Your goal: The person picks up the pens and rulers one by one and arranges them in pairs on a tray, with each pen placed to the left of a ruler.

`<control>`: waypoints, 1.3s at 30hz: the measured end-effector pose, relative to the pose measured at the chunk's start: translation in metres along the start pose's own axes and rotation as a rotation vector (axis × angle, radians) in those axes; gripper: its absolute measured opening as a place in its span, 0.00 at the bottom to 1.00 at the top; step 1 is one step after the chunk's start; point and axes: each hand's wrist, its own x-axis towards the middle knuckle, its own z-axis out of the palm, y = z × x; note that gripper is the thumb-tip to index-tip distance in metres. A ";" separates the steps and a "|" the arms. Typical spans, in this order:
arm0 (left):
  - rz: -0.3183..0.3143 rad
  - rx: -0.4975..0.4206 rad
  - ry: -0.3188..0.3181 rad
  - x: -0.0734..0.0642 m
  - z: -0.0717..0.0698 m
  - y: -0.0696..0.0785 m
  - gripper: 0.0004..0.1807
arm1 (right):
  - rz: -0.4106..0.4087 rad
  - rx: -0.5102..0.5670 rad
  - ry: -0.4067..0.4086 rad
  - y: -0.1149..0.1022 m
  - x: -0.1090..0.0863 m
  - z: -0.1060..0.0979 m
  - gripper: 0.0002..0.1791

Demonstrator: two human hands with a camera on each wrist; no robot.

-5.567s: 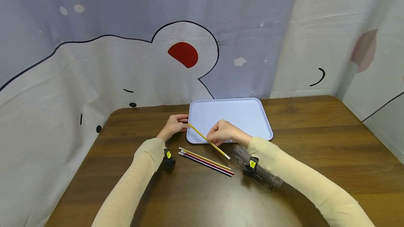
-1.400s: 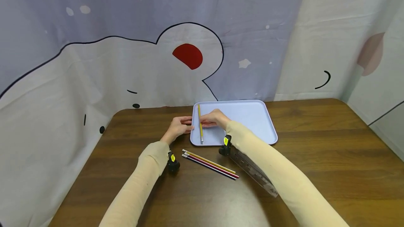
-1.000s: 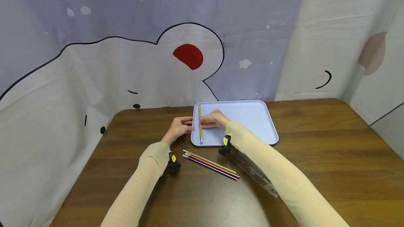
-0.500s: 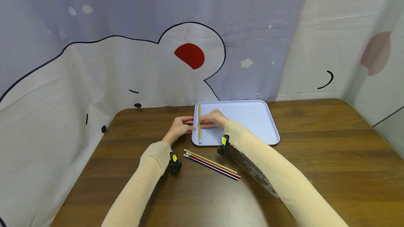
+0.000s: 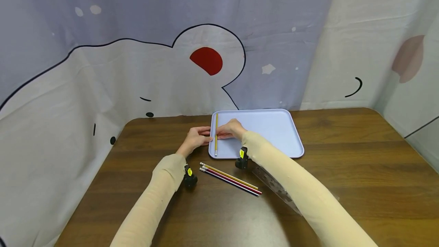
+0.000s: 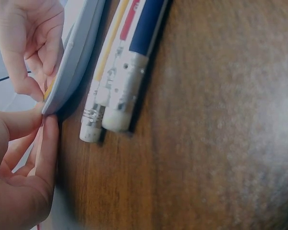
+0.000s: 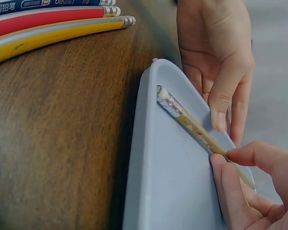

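Observation:
My right hand (image 5: 232, 128) pinches a yellow pencil (image 7: 194, 128) between thumb and fingers. The pencil lies inside the pale lavender tray (image 5: 265, 134), along its left side, with the white eraser end toward the tray's near left corner. At the tray's left edge, my left hand (image 5: 195, 138) pinches the rim, thumb on the inner side and fingers on the outer side, as the left wrist view shows. In front of the tray, a yellow pencil (image 5: 236, 177), a red pencil (image 7: 53, 20) and a dark blue pencil (image 6: 149, 28) lie together on the table, erasers to the left.
A clear ruler-like strip (image 5: 274, 185) lies on the wooden table (image 5: 343, 155), partly under my right forearm. A printed curtain (image 5: 151, 75) hangs right behind the table's far edge. A small black camera is strapped to each wrist.
The yellow pencil, earlier slanted over the tray's front edge, now lies along its left side in my right hand. Over the last second it has shifted slightly left. My left hand stays put.

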 end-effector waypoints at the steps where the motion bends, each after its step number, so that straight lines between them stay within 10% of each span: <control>1: -0.002 0.001 -0.001 0.000 0.000 0.000 0.27 | 0.000 -0.003 0.002 0.000 0.000 0.000 0.08; 39: 0.001 -0.012 -0.005 0.007 -0.001 -0.004 0.28 | -0.017 -0.011 0.034 -0.005 -0.007 0.004 0.15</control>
